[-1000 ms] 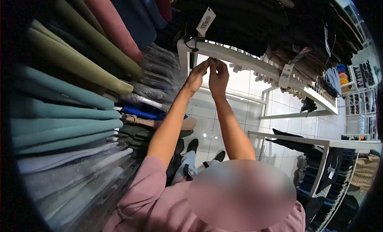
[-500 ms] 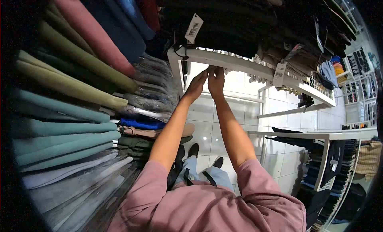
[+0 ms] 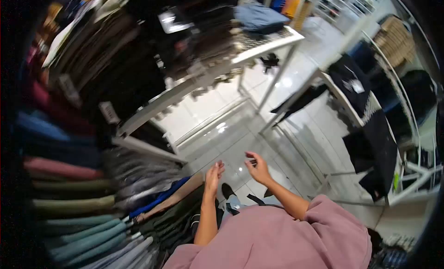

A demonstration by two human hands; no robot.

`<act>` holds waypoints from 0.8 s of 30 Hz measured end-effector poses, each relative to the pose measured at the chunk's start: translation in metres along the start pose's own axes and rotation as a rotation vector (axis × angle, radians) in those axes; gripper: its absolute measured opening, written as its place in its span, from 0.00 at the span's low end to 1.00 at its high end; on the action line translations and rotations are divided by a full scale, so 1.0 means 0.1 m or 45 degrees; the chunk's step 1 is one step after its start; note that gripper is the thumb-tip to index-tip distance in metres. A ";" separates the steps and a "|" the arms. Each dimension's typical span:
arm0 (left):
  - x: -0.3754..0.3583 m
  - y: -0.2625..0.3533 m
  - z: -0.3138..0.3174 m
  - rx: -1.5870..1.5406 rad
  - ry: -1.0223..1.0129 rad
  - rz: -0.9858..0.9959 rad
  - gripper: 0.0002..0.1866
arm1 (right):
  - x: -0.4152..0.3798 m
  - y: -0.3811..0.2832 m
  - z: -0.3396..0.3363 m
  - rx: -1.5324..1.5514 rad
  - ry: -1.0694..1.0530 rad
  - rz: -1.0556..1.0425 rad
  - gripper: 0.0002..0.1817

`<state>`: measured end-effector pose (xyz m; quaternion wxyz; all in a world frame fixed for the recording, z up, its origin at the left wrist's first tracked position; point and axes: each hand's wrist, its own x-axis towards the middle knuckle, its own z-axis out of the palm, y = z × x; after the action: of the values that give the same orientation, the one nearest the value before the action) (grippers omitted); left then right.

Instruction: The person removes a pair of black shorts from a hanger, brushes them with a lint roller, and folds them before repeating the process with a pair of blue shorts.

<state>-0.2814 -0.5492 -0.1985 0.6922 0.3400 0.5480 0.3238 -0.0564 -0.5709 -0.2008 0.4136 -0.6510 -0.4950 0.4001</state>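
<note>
Hovering empty over the glossy white floor (image 3: 296, 130), both hands (image 3: 213, 174) (image 3: 257, 167).

- Lighting: you have bright, even shop light from overhead; the white floor tiles (image 3: 222, 125) carry small glare spots.
- Shadows: soft and faint under the white rack (image 3: 194, 84); dark garments (image 3: 125, 79) lose detail.
- Blur: heavy motion smear at upper left and across the folded stacks (image 3: 69, 195); your left hand (image 3: 213, 172) and right hand (image 3: 258, 168) are only slightly soft.
- Distortion: strong fisheye curve; straight rails bend.
- Edges: black vignette in the corners.
</note>
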 end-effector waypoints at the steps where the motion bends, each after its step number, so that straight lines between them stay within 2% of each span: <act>1: 0.00 0.00 0.23 0.031 -0.068 0.003 0.34 | -0.09 0.10 -0.37 -0.054 0.131 0.011 0.21; 4: 0.06 0.00 0.91 0.245 -0.385 0.000 0.33 | -0.40 0.31 -1.42 -0.141 0.576 -0.014 0.16; 5: 0.11 0.01 1.10 0.281 -0.443 0.002 0.33 | -0.52 0.37 -1.75 -0.137 0.642 0.001 0.16; 7: 0.16 0.18 1.57 0.495 -0.634 0.177 0.33 | -0.83 0.37 -2.36 -0.127 0.965 0.060 0.15; 9: 0.19 0.31 2.08 0.582 -0.746 0.221 0.33 | -1.23 0.22 -2.89 -0.119 1.167 0.035 0.15; 11: 0.19 0.37 2.64 0.583 -0.810 0.378 0.33 | -1.65 0.17 -3.42 -0.128 1.358 0.011 0.14; 13: -0.05 0.43 3.33 0.567 -0.885 0.394 0.31 | -2.08 0.19 -3.99 -0.333 1.606 -0.169 0.13; 15: -0.33 0.44 3.96 0.546 -0.927 0.411 0.29 | -2.51 0.15 -4.58 -0.536 1.791 -0.176 0.11; 18: -0.74 0.32 4.84 0.520 -1.105 0.656 0.22 | -3.00 0.16 -5.45 -0.802 2.027 -0.151 0.10; 19: -0.80 0.33 5.09 0.533 -1.126 0.649 0.22 | -3.11 0.23 -5.74 -0.873 2.073 -0.163 0.10; 21: -0.93 0.37 5.52 0.735 -0.895 1.121 0.18 | -3.22 0.27 -6.19 -0.936 2.031 0.011 0.10; 24: -0.70 0.69 6.05 0.803 -0.602 1.689 0.15 | -3.08 0.45 -6.69 -0.953 1.760 0.066 0.14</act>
<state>0.2926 -0.6382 -0.0016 0.3223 0.8387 0.1335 0.4182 0.5216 -0.9747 0.0175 0.3714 -0.8597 -0.2120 -0.2795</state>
